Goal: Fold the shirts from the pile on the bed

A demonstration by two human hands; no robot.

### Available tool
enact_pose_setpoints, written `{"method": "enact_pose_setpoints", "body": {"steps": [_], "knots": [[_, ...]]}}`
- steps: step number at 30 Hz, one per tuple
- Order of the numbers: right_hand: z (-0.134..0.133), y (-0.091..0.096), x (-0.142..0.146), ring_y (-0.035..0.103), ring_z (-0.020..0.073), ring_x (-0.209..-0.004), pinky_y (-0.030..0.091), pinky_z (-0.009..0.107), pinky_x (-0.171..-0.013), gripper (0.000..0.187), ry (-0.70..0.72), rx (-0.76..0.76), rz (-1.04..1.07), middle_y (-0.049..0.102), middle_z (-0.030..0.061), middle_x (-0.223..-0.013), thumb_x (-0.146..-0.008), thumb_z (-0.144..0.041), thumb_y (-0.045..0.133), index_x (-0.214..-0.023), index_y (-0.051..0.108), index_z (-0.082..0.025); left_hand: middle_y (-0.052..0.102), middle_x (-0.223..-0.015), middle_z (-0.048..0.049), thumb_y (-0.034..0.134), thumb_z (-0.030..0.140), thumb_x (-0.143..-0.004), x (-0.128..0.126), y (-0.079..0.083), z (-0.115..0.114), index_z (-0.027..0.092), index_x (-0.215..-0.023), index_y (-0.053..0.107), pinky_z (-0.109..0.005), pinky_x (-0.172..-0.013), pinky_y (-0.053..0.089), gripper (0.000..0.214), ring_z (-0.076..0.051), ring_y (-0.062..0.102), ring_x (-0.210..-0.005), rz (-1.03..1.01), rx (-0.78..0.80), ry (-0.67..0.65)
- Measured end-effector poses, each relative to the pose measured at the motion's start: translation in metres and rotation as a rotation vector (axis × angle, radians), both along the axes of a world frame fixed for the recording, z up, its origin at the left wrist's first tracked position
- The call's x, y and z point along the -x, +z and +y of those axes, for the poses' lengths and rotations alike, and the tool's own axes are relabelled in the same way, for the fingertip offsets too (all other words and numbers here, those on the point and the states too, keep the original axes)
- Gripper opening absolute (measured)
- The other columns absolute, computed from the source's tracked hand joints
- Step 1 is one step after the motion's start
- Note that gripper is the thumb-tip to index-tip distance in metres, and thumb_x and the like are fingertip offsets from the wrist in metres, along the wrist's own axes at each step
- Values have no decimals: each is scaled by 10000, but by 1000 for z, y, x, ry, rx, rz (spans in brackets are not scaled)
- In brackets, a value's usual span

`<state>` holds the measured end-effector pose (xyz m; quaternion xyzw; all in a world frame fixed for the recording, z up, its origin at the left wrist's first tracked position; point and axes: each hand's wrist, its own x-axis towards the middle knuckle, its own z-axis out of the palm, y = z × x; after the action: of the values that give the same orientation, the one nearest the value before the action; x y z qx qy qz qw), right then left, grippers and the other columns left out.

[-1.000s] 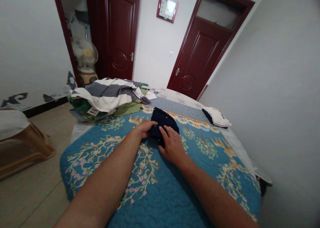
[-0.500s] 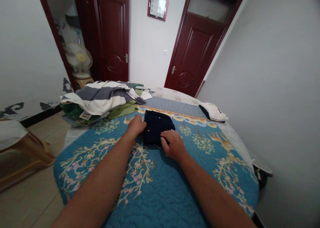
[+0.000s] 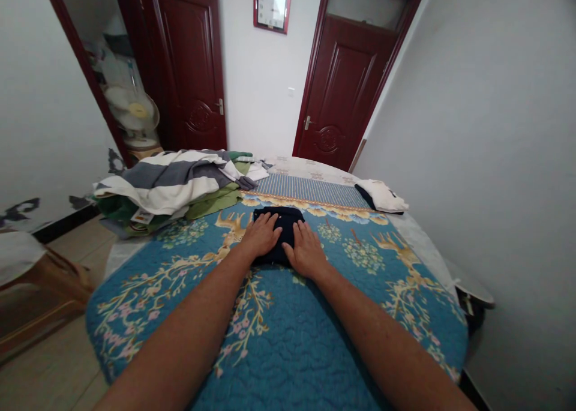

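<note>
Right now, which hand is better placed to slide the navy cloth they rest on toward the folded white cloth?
Probably the right hand: it lies on the right side of the navy cloth, nearer the white cloth. The left hand lies on the opposite side, nearer the striped cloth.

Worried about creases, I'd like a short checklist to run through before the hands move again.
1. Left hand on the navy cloth: ok, spread on its left part.
2. Right hand on the cloth: ok, over its right side.
3. Navy cloth apart from the striped pile: ok, quilt shows between.
4. Navy cloth apart from the pale folded cloth: ok, well to its left.
5. Navy cloth's underside smooth: cannot tell, hidden.
</note>
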<state>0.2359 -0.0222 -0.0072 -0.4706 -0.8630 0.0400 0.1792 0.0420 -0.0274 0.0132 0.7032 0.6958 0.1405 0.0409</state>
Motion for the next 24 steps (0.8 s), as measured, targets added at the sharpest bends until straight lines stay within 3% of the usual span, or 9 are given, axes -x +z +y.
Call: {"method": "enact_pose_setpoints", "body": {"steps": [2,6,10,13,16,19,24], "knots": [[8,8,-6,274,377,-1633,259,587,-1302,737,28,45,31,342,206,-1739,-1065,-529,476,-1655,432,-90,356,-1753,-166,395,511,-1082,-1,2,-3,157,-1680,396,-609,-1318,217,695,-398,285,-1633,30,-24,-3],[46,29,-20,551,270,-1469,396,459,-1244,528,93,132,180,602,158,-1568,-1091,-385,426,-1530,608,-155,353,-1747,-197,525,673,-995,-9,6,-15,179,-1667,417,-660,-1321,122,841,-431,226,-1646,38,-81,-8],[94,40,-24,637,254,-1357,450,409,-1181,439,32,71,250,702,130,-1445,-1063,-311,495,-1439,682,-184,359,-1743,-203,638,579,-960,-20,9,-22,199,-1637,461,-673,-1322,88,797,-433,193,-1655,-4,-140,-47],[124,36,-16,671,240,-1289,477,381,-1128,403,-34,98,231,724,125,-1407,-1062,-298,514,-1398,707,-186,399,-1731,-169,627,432,-980,-28,12,-23,243,-1614,495,-679,-1319,133,674,-419,234,-1647,-31,-133,-102],[142,28,-7,693,217,-1218,492,328,-1065,337,-11,141,194,762,98,-1334,-1052,-302,551,-1293,762,-196,431,-1717,-153,597,319,-988,-37,14,-27,242,-1603,510,-661,-1319,181,626,-390,279,-1637,-12,-120,-146],[151,19,-3,708,208,-1125,489,292,-1002,287,14,157,173,803,87,-1185,-1049,-302,558,-1138,805,-187,445,-1709,-146,571,334,-1013,-48,12,-34,251,-1596,527,-641,-1320,210,591,-369,302,-1632,9,-126,-193],[165,10,-2,692,220,-1092,463,296,-976,334,-37,146,130,789,144,-1151,-1070,-275,476,-1092,785,-150,366,-1760,-73,552,446,-1047,-45,1,-50,402,-1516,624,-680,-1319,160,476,-376,241,-1653,33,-181,-300]]}}
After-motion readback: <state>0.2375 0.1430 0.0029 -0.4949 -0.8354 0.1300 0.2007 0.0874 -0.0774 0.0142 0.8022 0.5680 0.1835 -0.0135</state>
